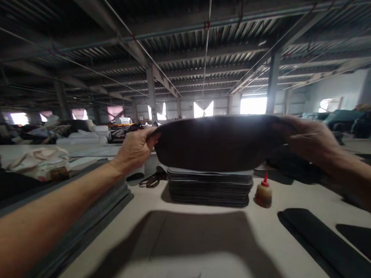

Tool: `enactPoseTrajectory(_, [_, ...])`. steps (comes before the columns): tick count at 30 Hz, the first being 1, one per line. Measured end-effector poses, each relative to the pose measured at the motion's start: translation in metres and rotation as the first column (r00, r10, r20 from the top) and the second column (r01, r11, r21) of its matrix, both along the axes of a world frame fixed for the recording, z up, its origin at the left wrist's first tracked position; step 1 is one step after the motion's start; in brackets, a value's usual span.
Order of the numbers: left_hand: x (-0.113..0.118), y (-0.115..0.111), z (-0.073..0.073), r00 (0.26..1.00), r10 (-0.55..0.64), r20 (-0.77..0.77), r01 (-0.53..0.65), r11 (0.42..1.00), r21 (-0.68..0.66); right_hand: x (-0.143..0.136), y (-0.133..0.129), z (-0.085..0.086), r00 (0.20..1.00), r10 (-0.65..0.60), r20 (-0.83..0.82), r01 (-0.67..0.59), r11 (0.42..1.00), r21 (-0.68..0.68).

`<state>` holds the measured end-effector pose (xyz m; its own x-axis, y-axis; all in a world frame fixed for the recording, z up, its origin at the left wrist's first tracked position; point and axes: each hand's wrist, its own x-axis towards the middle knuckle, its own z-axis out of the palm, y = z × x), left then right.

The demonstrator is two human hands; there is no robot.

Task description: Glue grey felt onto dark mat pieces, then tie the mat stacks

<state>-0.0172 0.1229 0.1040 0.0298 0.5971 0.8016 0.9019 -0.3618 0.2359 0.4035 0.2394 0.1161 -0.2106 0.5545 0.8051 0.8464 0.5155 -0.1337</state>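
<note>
Between my two hands a dark flat piece with rounded corners (216,142) is held up in the air, its material too dim to name. My left hand (138,147) pinches its left end, thumb toward me. At the opposite end my right hand (310,141) grips the edge, slightly blurred. Just below and behind the piece stands a neat stack of similar dark sheets (209,192) on the pale table (199,273); the held piece hides the top of it. A shadow of my arms and the piece falls on the table in front.
A small bottle with a red nozzle (263,194) stands right of the stack, and black-handled scissors (152,179) lie left of it. Layered grey sheets (94,209) cover the left side. Dark strips (318,245) lie at right. White rolls (82,138) sit farther back.
</note>
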Motion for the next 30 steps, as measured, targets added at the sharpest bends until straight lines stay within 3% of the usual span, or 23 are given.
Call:
enactPoseTrajectory(3, [-0.008,0.025,0.019,0.992,0.004,-0.124,0.033,0.954,0.297,-0.014,0.004,0.017,0.994,-0.099,-0.052,0.109,0.964,0.241])
enactPoseTrajectory(5, [-0.018,0.051,0.009,0.987,-0.018,-0.162,0.075,0.932,0.354,-0.021,0.018,0.009,0.991,-0.121,-0.05,0.13,0.95,0.284])
enactPoseTrajectory(6, [-0.023,0.066,-0.004,0.985,0.003,-0.171,0.05,0.952,0.302,-0.025,0.028,-0.001,0.991,-0.131,-0.016,0.131,0.96,0.247])
enactPoseTrajectory(7, [-0.029,0.081,-0.021,0.982,0.054,-0.181,-0.027,0.988,0.151,-0.029,0.04,-0.015,0.989,-0.142,0.046,0.131,0.975,0.182])
enactPoseTrajectory(8, [-0.034,0.096,-0.041,0.97,0.109,-0.217,-0.124,0.991,-0.058,-0.033,0.052,-0.031,0.981,-0.151,0.125,0.139,0.985,0.099])
enactPoseTrajectory(9, [-0.037,0.108,-0.063,0.964,0.119,-0.236,-0.161,0.973,-0.167,-0.037,0.065,-0.05,0.963,-0.125,0.24,0.13,0.991,-0.007])
enactPoseTrajectory(12, [-0.041,0.131,-0.123,0.954,0.142,-0.263,-0.233,0.904,-0.359,-0.049,0.093,-0.11,0.906,-0.021,0.424,0.118,0.972,-0.204])
enactPoseTrajectory(15, [-0.043,0.135,-0.157,0.951,0.139,-0.275,-0.257,0.85,-0.46,-0.056,0.104,-0.153,0.871,0.054,0.489,0.122,0.939,-0.321])
enactPoseTrajectory(19, [-0.048,0.134,-0.162,0.948,0.113,-0.296,-0.255,0.827,-0.5,-0.054,0.106,-0.168,0.865,0.074,0.497,0.136,0.918,-0.373])
enactPoseTrajectory(26, [-0.045,0.148,-0.157,0.938,0.15,-0.313,-0.301,0.802,-0.516,-0.057,0.109,-0.16,0.851,0.148,0.504,0.079,0.913,-0.401])
enactPoseTrajectory(30, [-0.045,0.134,-0.156,0.949,0.103,-0.299,-0.253,0.814,-0.523,-0.06,0.084,-0.15,0.85,0.131,0.51,0.082,0.924,-0.375])
